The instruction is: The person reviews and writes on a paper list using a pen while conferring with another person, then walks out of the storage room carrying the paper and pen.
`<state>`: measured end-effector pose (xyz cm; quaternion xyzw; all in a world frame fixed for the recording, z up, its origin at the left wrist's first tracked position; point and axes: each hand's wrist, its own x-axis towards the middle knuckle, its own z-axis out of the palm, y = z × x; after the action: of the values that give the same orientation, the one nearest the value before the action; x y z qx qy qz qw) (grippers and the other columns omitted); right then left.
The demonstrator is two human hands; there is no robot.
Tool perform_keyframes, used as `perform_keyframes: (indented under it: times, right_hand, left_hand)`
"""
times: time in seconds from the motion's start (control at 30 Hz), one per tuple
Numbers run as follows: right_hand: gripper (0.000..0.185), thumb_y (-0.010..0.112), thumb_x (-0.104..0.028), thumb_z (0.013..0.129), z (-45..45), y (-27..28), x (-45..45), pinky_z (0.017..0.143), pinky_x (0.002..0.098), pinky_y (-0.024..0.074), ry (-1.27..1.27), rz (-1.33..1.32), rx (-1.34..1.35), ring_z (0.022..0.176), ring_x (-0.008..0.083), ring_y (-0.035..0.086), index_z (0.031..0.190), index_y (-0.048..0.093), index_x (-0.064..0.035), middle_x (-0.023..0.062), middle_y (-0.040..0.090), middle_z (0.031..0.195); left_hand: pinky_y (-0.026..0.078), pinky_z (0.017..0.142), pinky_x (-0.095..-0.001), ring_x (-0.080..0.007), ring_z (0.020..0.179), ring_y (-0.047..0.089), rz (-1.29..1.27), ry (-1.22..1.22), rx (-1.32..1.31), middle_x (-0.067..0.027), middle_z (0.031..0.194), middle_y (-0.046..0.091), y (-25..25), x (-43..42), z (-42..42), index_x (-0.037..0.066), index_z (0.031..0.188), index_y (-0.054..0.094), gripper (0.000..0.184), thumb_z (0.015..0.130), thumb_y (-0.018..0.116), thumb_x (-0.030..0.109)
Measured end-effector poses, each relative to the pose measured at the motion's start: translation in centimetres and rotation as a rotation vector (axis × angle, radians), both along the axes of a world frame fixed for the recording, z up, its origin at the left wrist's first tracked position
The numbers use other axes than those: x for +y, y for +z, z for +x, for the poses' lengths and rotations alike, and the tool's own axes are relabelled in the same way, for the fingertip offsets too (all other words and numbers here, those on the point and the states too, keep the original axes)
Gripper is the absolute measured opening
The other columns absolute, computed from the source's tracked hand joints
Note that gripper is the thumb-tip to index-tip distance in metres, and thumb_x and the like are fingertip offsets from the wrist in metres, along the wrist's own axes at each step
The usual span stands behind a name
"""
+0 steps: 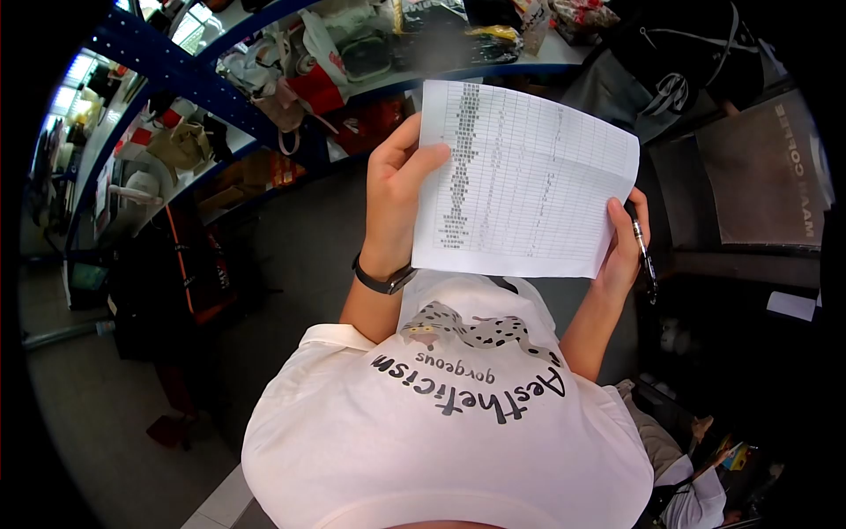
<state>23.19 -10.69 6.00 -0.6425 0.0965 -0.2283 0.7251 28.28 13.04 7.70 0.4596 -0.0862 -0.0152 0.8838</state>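
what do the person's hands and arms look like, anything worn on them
The left hand and right hand are both bare, without gloves. A black band with a dark face, apparently a watch, circles the left wrist; no band shows on the right. Short white sleeves leave the forearms uncovered.

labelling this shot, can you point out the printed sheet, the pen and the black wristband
Printed sheet [529,181]: head view, middle of its printed side.
Pen [645,257]: head view, middle of its barrel.
Black wristband [376,284]: head view, on its strap.
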Motion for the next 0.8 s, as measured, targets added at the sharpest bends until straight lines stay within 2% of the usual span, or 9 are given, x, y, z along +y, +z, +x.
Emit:
perform_keyframes:
  times: [0.23,0.53,0.8]
  right_hand:
    - [0.029,0.062,-0.018,0.083,0.01,-0.08,0.07,0.067,0.0234,0.0455,0.001,0.019,-0.010,0.073,0.0144,0.061,0.104,0.054,0.0001,0.0128,0.064,0.086]
    - [0.028,0.062,-0.018,0.084,0.05,-0.26,-0.10,0.066,0.0226,0.0455,0.020,0.031,-0.025,0.073,0.0140,0.061,0.103,0.054,0.0006,0.0126,0.064,0.087]
    - [0.027,0.062,-0.017,0.083,0.18,-0.11,-0.18,0.070,0.0240,0.0447,0.022,0.027,0.002,0.076,0.0142,0.060,0.102,0.054,-0.0004,0.0125,0.063,0.088]
  left_hand:
    - [0.047,0.072,-0.0203,-0.0109,0.081,0.061,-0.015,-0.013,0.002,-0.0090,0.098,0.065,-0.48,0.10,0.31,-0.005,0.113,0.057,0.031,0.082,0.054,0.001]
    - [0.047,0.076,-0.0227,-0.0109,0.084,0.060,0.081,0.027,-0.030,-0.0082,0.099,0.065,-0.59,-0.05,0.53,-0.004,0.111,0.058,0.035,0.076,0.062,-0.004]
    - [0.046,0.076,-0.0229,-0.0112,0.085,0.061,0.132,0.048,-0.039,-0.0083,0.098,0.065,-0.34,-0.10,0.61,-0.004,0.109,0.059,0.034,0.075,0.063,-0.004]
